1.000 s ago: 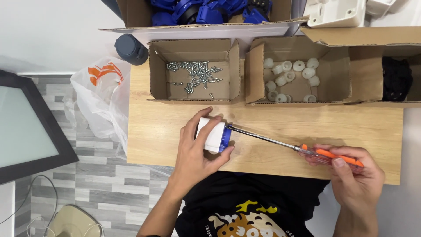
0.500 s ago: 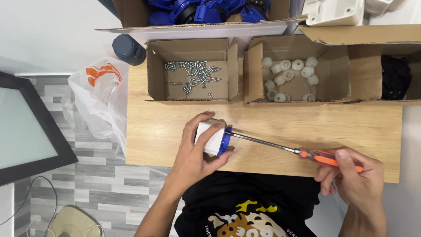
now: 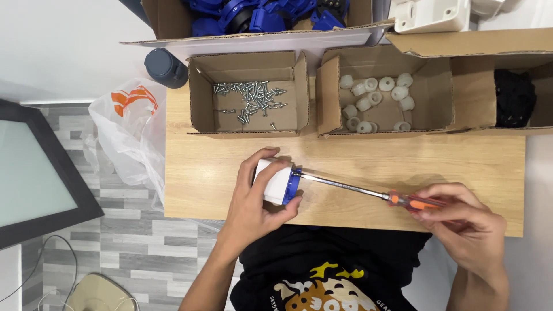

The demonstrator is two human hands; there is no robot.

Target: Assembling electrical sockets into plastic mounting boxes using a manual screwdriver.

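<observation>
My left hand (image 3: 252, 203) grips a white round part with a blue rim (image 3: 279, 182), held on its side just above the wooden table (image 3: 368, 161). My right hand (image 3: 464, 222) holds the orange handle of a long screwdriver (image 3: 368, 192). Its metal shaft runs left and its tip enters the blue end of the part. Behind them stand a cardboard box of loose screws (image 3: 249, 99) and a cardboard box of several small white caps (image 3: 377, 101).
A box with black parts (image 3: 512, 98) sits at the right, a box of blue parts (image 3: 253, 14) at the back. A dark cylinder (image 3: 165, 67) and a white plastic bag (image 3: 129, 132) lie left of the table. A dark-framed panel (image 3: 34, 173) stands at the far left.
My right hand has shifted its fingers along the screwdriver handle, as in turning it. The left hand and the white part have stayed in place.
</observation>
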